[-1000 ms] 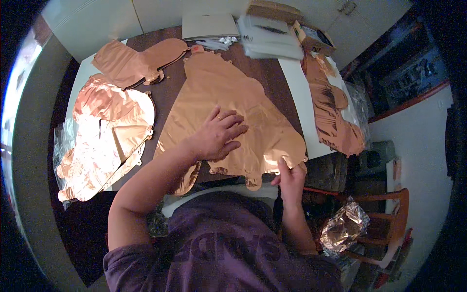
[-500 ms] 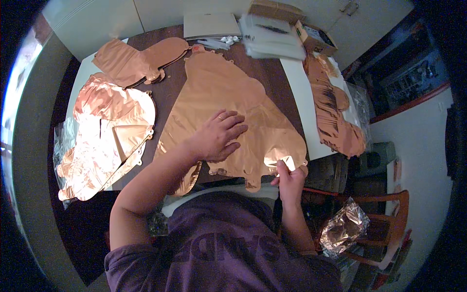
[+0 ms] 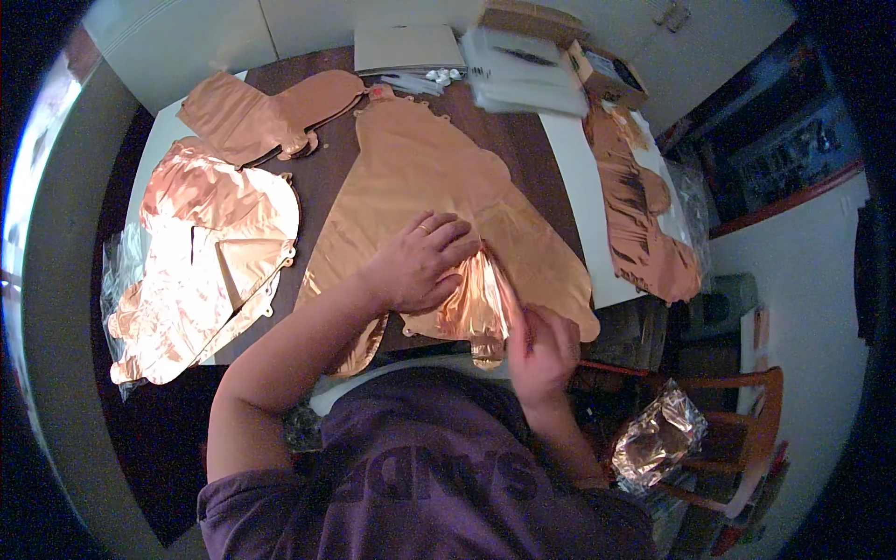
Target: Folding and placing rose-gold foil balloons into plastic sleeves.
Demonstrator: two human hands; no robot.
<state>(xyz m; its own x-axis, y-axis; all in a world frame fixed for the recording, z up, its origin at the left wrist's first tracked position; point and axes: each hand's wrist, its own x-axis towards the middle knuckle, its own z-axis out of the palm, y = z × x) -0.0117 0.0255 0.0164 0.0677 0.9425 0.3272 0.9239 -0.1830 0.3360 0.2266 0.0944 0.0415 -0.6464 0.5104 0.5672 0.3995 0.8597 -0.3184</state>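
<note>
A large flat rose-gold foil balloon (image 3: 420, 159) with small tabs along its edges lies across the middle of the table. My left hand (image 3: 420, 263) rests on it palm down, its fingers stretched out and slightly bent. Closer to the front edge, my right hand (image 3: 544, 353) is closed on the foil and holds up a fold; its fingertips are partly hidden and a little blurred. Between the two hands the raised foil is shiny and creased.
More flat foil balloons lie on the left (image 3: 205, 215), at the back left (image 3: 261, 112) and on the right (image 3: 635, 205). Clear plastic bags (image 3: 518, 70), a white box (image 3: 406, 49) and a carton (image 3: 607, 75) stand at the back. A wooden chair (image 3: 761, 411) with crumpled foil (image 3: 661, 437) is at right.
My right hand has moved slightly left and pulled the front part of the foil up into a fold toward my left hand. The left hand has stayed nearly in place.
</note>
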